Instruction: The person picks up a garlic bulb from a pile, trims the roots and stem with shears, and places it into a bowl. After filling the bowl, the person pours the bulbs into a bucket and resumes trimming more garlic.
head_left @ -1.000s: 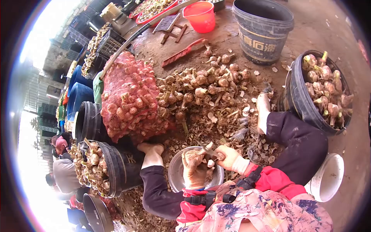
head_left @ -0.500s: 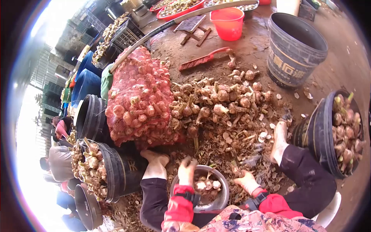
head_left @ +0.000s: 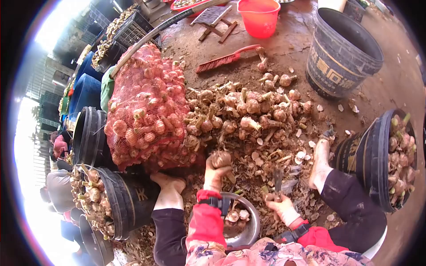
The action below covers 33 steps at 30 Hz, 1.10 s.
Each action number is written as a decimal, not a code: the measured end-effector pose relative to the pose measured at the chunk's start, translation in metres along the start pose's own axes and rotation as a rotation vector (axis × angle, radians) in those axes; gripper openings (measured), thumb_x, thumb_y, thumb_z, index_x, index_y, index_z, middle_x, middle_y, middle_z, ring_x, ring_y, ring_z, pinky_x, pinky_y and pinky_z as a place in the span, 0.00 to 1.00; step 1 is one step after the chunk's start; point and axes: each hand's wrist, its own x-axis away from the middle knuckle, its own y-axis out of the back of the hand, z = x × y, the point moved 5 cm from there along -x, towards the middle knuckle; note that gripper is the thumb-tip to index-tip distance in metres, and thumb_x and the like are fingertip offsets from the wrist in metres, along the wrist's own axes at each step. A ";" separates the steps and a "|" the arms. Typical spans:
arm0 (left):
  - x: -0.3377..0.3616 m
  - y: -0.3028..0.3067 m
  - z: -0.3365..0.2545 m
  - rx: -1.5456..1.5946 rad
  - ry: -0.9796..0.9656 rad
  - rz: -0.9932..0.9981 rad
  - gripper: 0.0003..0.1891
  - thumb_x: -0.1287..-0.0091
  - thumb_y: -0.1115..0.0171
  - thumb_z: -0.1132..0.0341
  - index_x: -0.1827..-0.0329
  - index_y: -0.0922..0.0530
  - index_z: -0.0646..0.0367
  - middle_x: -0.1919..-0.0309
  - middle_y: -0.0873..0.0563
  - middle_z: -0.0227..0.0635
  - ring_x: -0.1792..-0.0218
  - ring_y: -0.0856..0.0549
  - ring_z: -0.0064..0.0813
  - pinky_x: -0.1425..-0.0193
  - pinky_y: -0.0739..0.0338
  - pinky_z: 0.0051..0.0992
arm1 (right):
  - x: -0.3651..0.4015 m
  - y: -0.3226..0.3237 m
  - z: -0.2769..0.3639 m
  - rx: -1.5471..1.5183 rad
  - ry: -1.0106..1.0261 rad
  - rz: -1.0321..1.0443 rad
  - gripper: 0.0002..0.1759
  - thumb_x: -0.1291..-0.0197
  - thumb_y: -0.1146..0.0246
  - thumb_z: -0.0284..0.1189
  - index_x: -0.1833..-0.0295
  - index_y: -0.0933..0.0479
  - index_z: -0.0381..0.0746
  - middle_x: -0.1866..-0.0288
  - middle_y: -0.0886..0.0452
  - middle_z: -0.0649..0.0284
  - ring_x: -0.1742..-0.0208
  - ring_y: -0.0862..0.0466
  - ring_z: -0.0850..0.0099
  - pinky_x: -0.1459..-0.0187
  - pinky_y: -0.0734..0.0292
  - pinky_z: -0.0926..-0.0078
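My left hand (head_left: 216, 172) is closed round a garlic bulb (head_left: 220, 159), with its stem pointing down to the right. Below it stands a metal bowl (head_left: 255, 220) holding several trimmed white-bottomed bulbs (head_left: 238, 216). To the right of the bowl, my right hand (head_left: 280, 207) grips a small knife (head_left: 278, 181), its blade pointing up and away from me. Ahead of both hands lies a pile of untrimmed garlic (head_left: 253, 106) with roots and stems, and loose peelings (head_left: 266, 164) cover the floor.
A red mesh sack of garlic (head_left: 148, 111) stands left of the pile. Garlic-filled black buckets (head_left: 128, 195) flank my legs, another (head_left: 364, 153) at right. Beyond are a dark bucket (head_left: 341, 57), a red brush (head_left: 226, 60), a small stool (head_left: 214, 17) and a red bucket (head_left: 258, 20). People sit at far left.
My left hand has risen from beside the bowl and now shows a bulb in its grasp. The knife in my right hand has become clearly visible. The view has shifted slightly.
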 end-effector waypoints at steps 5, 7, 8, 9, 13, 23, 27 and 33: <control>0.116 -0.020 -0.013 0.171 0.067 0.279 0.49 0.58 0.31 0.88 0.30 0.42 0.53 0.43 0.23 0.38 0.47 0.19 0.33 0.50 0.17 0.31 | 0.034 -0.023 0.058 0.392 0.199 0.059 0.14 0.47 0.31 0.26 0.53 0.20 0.38 0.61 0.16 0.65 0.61 0.19 0.77 0.55 0.23 0.78; 0.153 -0.027 -0.023 0.039 0.160 0.287 0.51 0.56 0.30 0.86 0.27 0.45 0.54 0.44 0.23 0.39 0.47 0.19 0.32 0.46 0.20 0.31 | 0.048 -0.029 0.067 0.676 0.473 0.039 0.12 0.47 0.33 0.29 0.55 0.19 0.40 0.62 0.17 0.60 0.62 0.17 0.67 0.56 0.22 0.73; 0.169 -0.032 -0.030 -0.040 0.175 0.291 0.51 0.56 0.28 0.85 0.27 0.46 0.55 0.45 0.22 0.40 0.48 0.18 0.32 0.46 0.20 0.30 | 0.056 -0.036 0.075 0.832 0.623 0.113 0.14 0.46 0.34 0.35 0.55 0.19 0.43 0.61 0.18 0.56 0.59 0.17 0.57 0.54 0.22 0.68; 0.182 -0.034 -0.034 -0.121 0.189 0.293 0.51 0.55 0.27 0.84 0.27 0.46 0.56 0.45 0.22 0.41 0.48 0.18 0.32 0.47 0.20 0.30 | 0.068 -0.044 0.082 0.933 0.718 0.158 0.13 0.46 0.36 0.37 0.56 0.19 0.45 0.60 0.19 0.57 0.57 0.18 0.55 0.55 0.22 0.63; 0.213 -0.036 -0.034 -0.154 0.067 0.356 0.49 0.56 0.17 0.69 0.31 0.40 0.60 0.47 0.20 0.41 0.51 0.16 0.33 0.49 0.17 0.33 | 0.088 -0.060 0.076 1.114 0.692 0.282 0.09 0.47 0.40 0.32 0.60 0.21 0.46 0.59 0.22 0.58 0.58 0.19 0.54 0.58 0.24 0.57; 0.244 -0.028 -0.029 -0.672 -0.251 0.265 0.43 0.58 0.18 0.74 0.39 0.36 0.58 0.47 0.21 0.40 0.48 0.18 0.31 0.44 0.20 0.32 | 0.090 -0.055 0.048 1.150 0.696 0.424 0.16 0.56 0.35 0.27 0.56 0.21 0.44 0.57 0.23 0.55 0.55 0.20 0.52 0.55 0.23 0.58; 0.246 -0.028 -0.033 -0.746 -0.258 0.393 0.46 0.58 0.18 0.73 0.37 0.39 0.57 0.48 0.20 0.41 0.48 0.18 0.32 0.45 0.20 0.33 | 0.089 -0.053 0.043 1.101 0.762 0.457 0.16 0.56 0.36 0.25 0.57 0.21 0.44 0.58 0.23 0.55 0.55 0.20 0.52 0.54 0.24 0.59; 0.235 -0.018 -0.026 -1.343 -0.431 0.625 0.32 0.51 0.24 0.61 0.42 0.27 0.55 0.50 0.18 0.34 0.47 0.19 0.34 0.39 0.27 0.32 | 0.082 -0.057 0.037 1.117 0.754 0.407 0.13 0.53 0.39 0.27 0.58 0.20 0.43 0.62 0.22 0.55 0.57 0.20 0.52 0.56 0.23 0.58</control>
